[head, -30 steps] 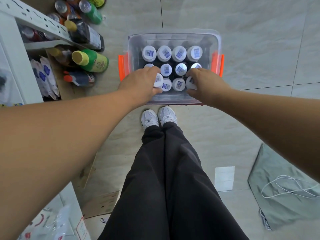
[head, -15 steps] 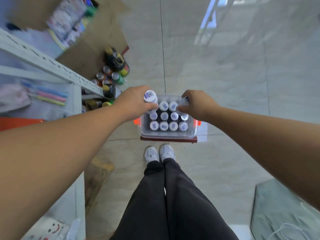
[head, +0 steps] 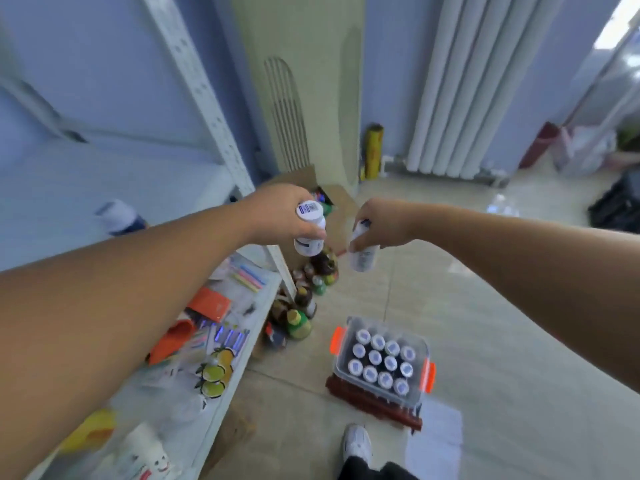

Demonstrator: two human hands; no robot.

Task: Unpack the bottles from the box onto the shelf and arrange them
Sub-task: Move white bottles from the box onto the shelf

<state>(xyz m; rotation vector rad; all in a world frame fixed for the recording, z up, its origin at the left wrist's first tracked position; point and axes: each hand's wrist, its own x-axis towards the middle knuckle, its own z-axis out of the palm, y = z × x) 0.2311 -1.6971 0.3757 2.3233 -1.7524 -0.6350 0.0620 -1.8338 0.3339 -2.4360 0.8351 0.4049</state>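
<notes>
My left hand (head: 277,216) grips a white-capped bottle (head: 309,233) upright, high above the floor beside the white shelf (head: 194,188). Just to its right, my right hand (head: 384,223) holds a second white bottle (head: 362,252), tilted and partly hidden by my fingers. Far below, the clear plastic box (head: 424,355) with orange latches stands on the floor, still holding several white-capped bottles (head: 381,360) in rows. One white and blue bottle (head: 119,216) stands on the upper shelf board, blurred.
The lower shelf board (head: 242,344) carries stationery packs, an orange packet and yellow items. Assorted drink bottles (head: 304,299) crowd the floor at the shelf's foot by a cardboard box (head: 332,195). A standing air conditioner (head: 304,81), a radiator (head: 460,84) and my shoe (head: 356,441) are in view.
Both hands have lifted a bottle each out of the box and risen to shelf height. My view has swung up from the floor toward the shelf and wall.
</notes>
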